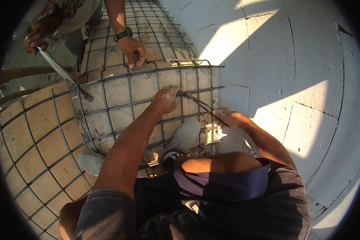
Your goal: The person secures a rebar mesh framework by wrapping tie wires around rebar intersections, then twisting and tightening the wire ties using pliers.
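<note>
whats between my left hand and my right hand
In the head view, the pincers span the gap between your left hand and right hand, handles at the right one, with the steel bar grid behind.

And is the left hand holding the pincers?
No, the right hand grips the pincers, while the left hand is at the rebar mesh.

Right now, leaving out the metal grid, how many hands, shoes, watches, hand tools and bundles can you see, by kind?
Hands: 4 (wearer's left hand, wearer's right hand, co-worker's watch hand, co-worker's other hand)
Grey shoes: 2
Watch: 1
Long-handled hand tool: 1
Thin-strand bundle: 1
Total: 9
</note>
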The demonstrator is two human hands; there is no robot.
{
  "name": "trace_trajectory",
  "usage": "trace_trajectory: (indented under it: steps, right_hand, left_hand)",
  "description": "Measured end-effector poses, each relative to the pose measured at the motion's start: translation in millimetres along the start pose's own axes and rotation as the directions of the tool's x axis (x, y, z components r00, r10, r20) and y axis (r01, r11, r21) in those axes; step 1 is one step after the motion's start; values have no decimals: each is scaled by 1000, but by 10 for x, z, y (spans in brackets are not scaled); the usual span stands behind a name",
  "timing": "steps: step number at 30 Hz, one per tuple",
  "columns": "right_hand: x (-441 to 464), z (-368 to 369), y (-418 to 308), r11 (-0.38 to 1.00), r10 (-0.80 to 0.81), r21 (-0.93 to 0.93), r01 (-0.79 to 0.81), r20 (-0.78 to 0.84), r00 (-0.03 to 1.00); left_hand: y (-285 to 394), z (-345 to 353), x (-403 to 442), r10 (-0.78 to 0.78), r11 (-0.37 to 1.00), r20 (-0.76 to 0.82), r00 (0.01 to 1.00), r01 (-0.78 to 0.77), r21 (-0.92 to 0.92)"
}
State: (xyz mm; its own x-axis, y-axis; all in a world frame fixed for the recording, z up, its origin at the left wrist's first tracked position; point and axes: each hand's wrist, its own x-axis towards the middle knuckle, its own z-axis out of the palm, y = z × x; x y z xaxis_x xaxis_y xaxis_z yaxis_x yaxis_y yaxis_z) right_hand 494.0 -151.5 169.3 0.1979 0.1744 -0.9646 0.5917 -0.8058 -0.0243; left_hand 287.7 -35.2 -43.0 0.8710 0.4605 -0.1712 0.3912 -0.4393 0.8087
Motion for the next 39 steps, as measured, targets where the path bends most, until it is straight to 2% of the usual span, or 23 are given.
trace_trajectory:
  steps: [3, 4, 7, 9, 11, 12, 13, 14, 15, 17, 18, 19, 20, 21, 25, 27, 28, 31, 33, 36, 37, 39]
  right_hand:
    - [167, 218, 139, 925, -143, -380, 0, -346, 927]
    - [15, 264, 4, 916, -226, -397, 52, -406, 886]
    - [25, 449, -90, 922, -90, -384, -53, -345, 934]
    - [118, 555, 91, 882, -314, -443, 164, -290, 904]
    - [212, 526, 180, 964, -240, -166, 207, -217, 946]
    - [217, 488, 162, 953, -76, 287, 100, -95, 993]
    - [238, 436, 128, 748, 19, 660, -72, 88, 996]
    - [253, 387, 90, 399, 25, 874, -276, 291, 956]
    - [224, 345, 54, 498, 59, 823, -272, 281, 958]
    - [154, 308, 15, 670, 115, 691, -273, 267, 957]
    - [154, 306, 22, 842, 95, 517, -154, 139, 986]
    - [159, 300, 29, 956, 74, 285, -73, 8, 997]
    - [85, 369, 53, 997, -20, 67, 35, -210, 977]
    - [0, 390, 2, 980, -157, -176, 93, -395, 905]
    - [-145, 469, -155, 874, -182, -480, -70, -459, 870]
    - [231, 595, 435, 766, -400, -624, 156, -271, 876]
    - [272, 523, 458, 806, -419, -532, 259, -205, 885]
    - [374, 469, 457, 860, -441, -374, 347, -206, 873]
    - [360, 464, 411, 951, -235, -243, 190, -172, 957]
    - [437, 691, 555, 919, -288, -374, 126, -417, 862]
    - [452, 728, 544, 903, -319, -418, 101, -494, 809]
    - [262, 675, 323, 938, -177, -347, 12, -448, 876]
  left_hand:
    - [48, -89, 34, 8, 997, 62, 998, -3, -72]
    - [25, -49, 46, 11, 996, 58, 998, -6, -87]
    - [-3, 4, 57, -3, 995, 65, 998, 9, -101]
    - [-11, -1, 84, -39, 996, 89, 995, 46, -76]
    - [-52, -26, 55, 18, 993, 62, 998, -11, -114]
    - [-22, -59, 70, 53, 990, 43, 998, -46, -135]
    - [21, -87, 87, 38, 989, 57, 998, -30, -143]
    - [47, -114, 73, 20, 989, 70, 997, -9, -151]
    - [51, -143, 57, -3, 988, 85, 996, 17, -156]
    - [-24, -27, 31, 25, 993, -26, 999, -28, -113]
    - [-10, -6, -9, 45, 994, -66, 997, -51, -93]
    - [-12, 0, -24, 34, 994, -34, 999, -37, -99]
    - [-14, -10, 3, 30, 994, -4, 1000, -31, -105]
    - [-5, -24, 47, 29, 994, 21, 999, -27, -109]
    - [-11, -39, 92, 34, 991, 32, 999, -30, -129]
    - [0, -26, 95, 25, 993, 24, 999, -22, -119]
    - [9, -4, 79, 28, 994, 31, 999, -25, -105]
    - [-22, -23, 93, 27, 998, 26, 999, -26, -64]
    - [-12, -25, 51, 16, 998, 37, 999, -14, -64]
    - [25, -85, 35, 6, 995, 72, 997, 1, -104]
    - [14, -45, 39, 30, 995, 28, 999, -27, -98]
    - [-31, 34, 21, 75, 994, -54, 996, -78, -73]
